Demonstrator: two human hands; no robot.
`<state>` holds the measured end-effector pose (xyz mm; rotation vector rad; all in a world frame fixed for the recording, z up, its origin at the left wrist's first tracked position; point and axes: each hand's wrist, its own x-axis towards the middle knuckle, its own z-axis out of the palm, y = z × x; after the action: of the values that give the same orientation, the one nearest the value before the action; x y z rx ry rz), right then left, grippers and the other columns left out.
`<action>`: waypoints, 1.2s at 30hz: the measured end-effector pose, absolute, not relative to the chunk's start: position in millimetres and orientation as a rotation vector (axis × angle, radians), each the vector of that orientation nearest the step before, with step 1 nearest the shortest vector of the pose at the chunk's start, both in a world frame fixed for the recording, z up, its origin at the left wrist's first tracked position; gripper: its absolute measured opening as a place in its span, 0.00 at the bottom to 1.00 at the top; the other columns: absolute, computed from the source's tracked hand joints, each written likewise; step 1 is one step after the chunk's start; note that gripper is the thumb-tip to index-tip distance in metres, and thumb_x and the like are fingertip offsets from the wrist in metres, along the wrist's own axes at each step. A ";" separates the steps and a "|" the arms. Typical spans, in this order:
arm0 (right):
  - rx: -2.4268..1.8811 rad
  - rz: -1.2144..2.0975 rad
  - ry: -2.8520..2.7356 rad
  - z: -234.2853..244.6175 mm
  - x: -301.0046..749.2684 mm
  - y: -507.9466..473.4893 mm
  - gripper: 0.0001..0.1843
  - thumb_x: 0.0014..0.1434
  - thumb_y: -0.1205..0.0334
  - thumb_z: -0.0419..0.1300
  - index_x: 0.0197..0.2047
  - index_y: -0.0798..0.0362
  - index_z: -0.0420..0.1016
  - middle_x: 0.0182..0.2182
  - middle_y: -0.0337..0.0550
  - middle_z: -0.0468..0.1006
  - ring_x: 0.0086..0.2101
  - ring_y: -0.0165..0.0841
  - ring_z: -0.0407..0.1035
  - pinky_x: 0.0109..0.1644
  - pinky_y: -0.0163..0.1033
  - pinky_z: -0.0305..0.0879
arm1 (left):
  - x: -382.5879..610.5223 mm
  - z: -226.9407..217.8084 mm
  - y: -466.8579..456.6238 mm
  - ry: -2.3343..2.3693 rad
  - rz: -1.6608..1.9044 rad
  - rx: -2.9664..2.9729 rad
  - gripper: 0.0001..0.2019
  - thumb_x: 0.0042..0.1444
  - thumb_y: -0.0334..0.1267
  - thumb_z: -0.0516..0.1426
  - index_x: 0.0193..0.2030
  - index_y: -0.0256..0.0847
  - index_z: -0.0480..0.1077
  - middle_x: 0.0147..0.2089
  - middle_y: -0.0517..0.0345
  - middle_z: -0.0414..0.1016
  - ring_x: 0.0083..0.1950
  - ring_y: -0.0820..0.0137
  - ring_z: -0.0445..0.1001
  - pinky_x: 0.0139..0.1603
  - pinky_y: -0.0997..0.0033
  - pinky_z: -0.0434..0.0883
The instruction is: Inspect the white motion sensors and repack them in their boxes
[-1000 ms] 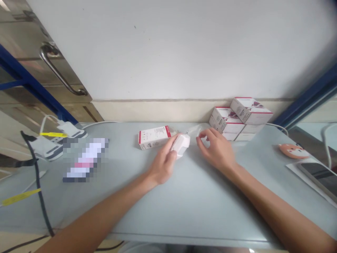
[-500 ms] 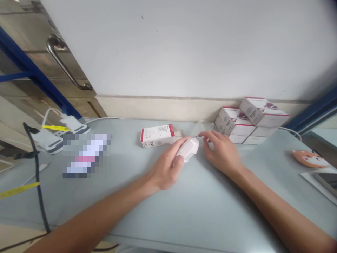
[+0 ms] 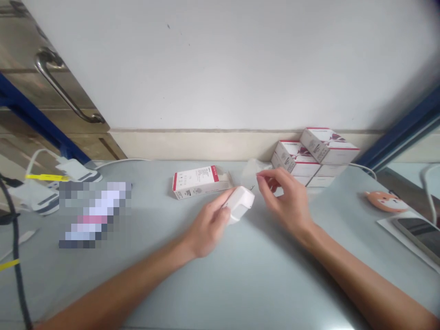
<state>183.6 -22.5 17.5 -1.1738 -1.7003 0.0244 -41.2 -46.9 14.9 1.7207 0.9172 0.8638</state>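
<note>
My left hand [image 3: 206, 224] is closed around a small white charger plug [image 3: 240, 203] and holds it just above the grey table [image 3: 220, 275]; its metal prongs point to the right. My right hand [image 3: 287, 199] is beside the prongs, fingers curled in a pinch on a thin clear plastic wrapper [image 3: 254, 168] that trails away behind the plug. An open white and red carton [image 3: 199, 181] lies on its side just left of the plug, its open end turned toward it.
Several white and red boxes [image 3: 314, 156] are stacked against the wall at the back right. An orange fox-shaped object [image 3: 385, 201] and a tablet on paper [image 3: 417, 233] lie at the right. White chargers with cables [image 3: 51, 183] and a blurred item sit at the left.
The plug has come slightly nearer and lower in my left hand. My right hand has lifted a little and drawn the clear wrapper off the prong end. The camera has shifted.
</note>
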 end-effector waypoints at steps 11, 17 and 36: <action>-1.029 0.023 -1.829 10.1 173.2 -31.0 0.06 0.69 0.67 0.61 0.47 0.47 0.77 0.42 0.42 0.81 0.37 0.33 0.75 0.40 0.40 0.74 | -39.5 13.2 -46.6 0.929 1.041 1.394 0.32 0.73 0.50 0.49 0.81 0.62 0.48 0.83 0.61 0.50 0.67 0.51 0.71 0.62 0.52 0.73; -1.097 0.162 -1.765 5.1 176.0 -24.6 0.03 0.70 0.64 0.60 0.44 0.47 0.75 0.41 0.41 0.83 0.37 0.34 0.77 0.41 0.41 0.76 | -39.5 15.2 -45.2 0.818 1.038 1.231 0.30 0.71 0.46 0.49 0.79 0.57 0.54 0.65 0.51 0.76 0.45 0.61 0.79 0.50 0.57 0.73; -0.904 0.080 -1.820 19.5 168.3 -37.5 0.05 0.71 0.67 0.58 0.45 0.48 0.74 0.38 0.43 0.79 0.36 0.33 0.73 0.40 0.41 0.73 | -33.6 14.3 -51.3 0.963 0.863 1.440 0.36 0.70 0.56 0.55 0.80 0.48 0.53 0.77 0.46 0.62 0.73 0.50 0.66 0.65 0.58 0.71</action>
<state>168.3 -37.5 19.5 -0.9036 -1.8201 0.0803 -33.6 -51.3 14.3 1.4399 0.9635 0.8626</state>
